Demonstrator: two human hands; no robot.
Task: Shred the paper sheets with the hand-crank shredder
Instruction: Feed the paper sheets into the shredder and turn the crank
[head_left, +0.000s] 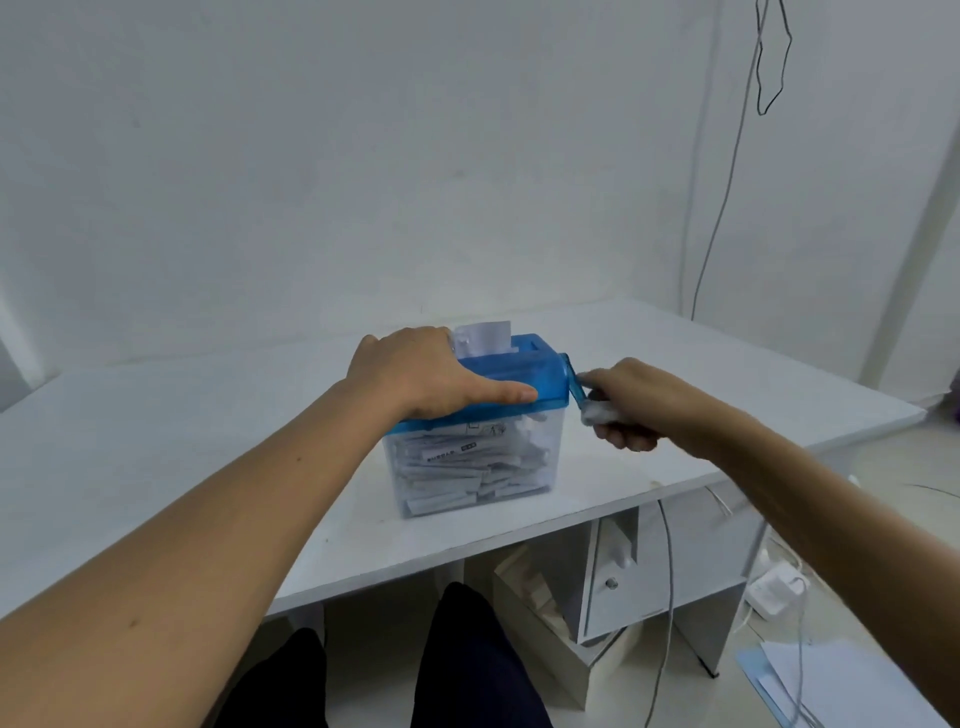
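Shredder (524, 371): left hand (421, 371) rests flat on its blue plastic lid; right hand (639, 400) grips the crank (574, 384) at its right end. Long axis runs left-right. White sheet (483, 335) stands upright just beyond the left fingers (432, 340); clear box (543, 457) of strips (457, 467) beneath, on white table (156, 415).

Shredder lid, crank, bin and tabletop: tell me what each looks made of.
Lid: translucent blue plastic, glossy; light shows through its edges. Crank: same blue plastic, apparently. Bin: clear hard plastic; paper strips are visible through its walls. Tabletop: probably white laminated board, matte, with a flat square edge.
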